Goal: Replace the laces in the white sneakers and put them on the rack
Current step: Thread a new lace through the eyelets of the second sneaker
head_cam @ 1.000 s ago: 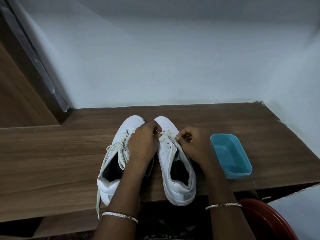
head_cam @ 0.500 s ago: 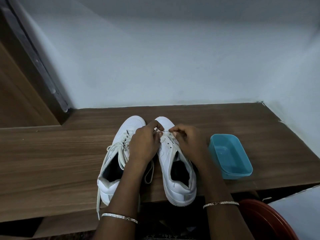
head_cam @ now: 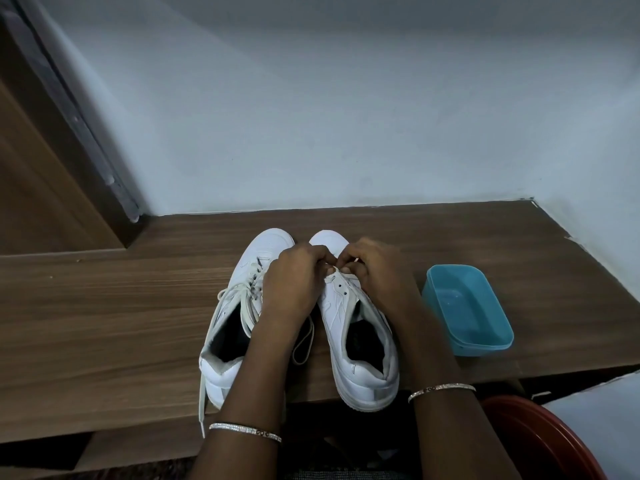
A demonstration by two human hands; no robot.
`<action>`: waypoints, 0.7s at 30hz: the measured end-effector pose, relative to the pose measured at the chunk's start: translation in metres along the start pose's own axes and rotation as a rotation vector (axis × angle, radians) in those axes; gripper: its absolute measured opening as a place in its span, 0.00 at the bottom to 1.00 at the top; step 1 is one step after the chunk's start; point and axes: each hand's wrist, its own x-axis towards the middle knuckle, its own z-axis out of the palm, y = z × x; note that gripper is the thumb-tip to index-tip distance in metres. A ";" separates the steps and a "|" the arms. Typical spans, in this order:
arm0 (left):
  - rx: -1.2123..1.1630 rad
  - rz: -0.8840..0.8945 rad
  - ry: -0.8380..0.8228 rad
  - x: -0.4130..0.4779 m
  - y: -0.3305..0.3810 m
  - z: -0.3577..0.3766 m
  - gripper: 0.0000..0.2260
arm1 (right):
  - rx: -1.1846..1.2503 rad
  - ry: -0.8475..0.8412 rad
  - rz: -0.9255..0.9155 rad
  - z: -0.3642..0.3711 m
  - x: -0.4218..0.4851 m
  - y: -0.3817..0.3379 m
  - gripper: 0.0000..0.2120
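Partly hidden: left hand (head_cam: pixel 294 278), right hand (head_cam: pixel 379 271) both pinch lace (head_cam: pixel 350 306) over right sneaker (head_cam: pixel 360 372); contact obscured.

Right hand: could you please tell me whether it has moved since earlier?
Yes: the right hand shifted toward the left hand, away from the blue tub.

Pairs and singles on one counter (head_cam: pixel 104 323)
Two white sneakers stand mid-frame, the left-of-centre sneaker (head_cam: pixel 249 271) and the right-of-centre sneaker (head_cam: pixel 341 313); two hands show at centre frame, left hand (head_cam: pixel 294 285) and right hand (head_cam: pixel 381 275); two bracelets, one on each wrist, show lower down, the left bracelet (head_cam: pixel 244 430) and the right bracelet (head_cam: pixel 441 389); one blue tub (head_cam: pixel 485 348) sits centre right; one red basin (head_cam: pixel 540 441) fills the lower right corner.
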 end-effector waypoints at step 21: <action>0.093 0.109 0.033 -0.001 0.004 0.009 0.04 | 0.263 0.083 -0.054 0.006 -0.013 0.019 0.08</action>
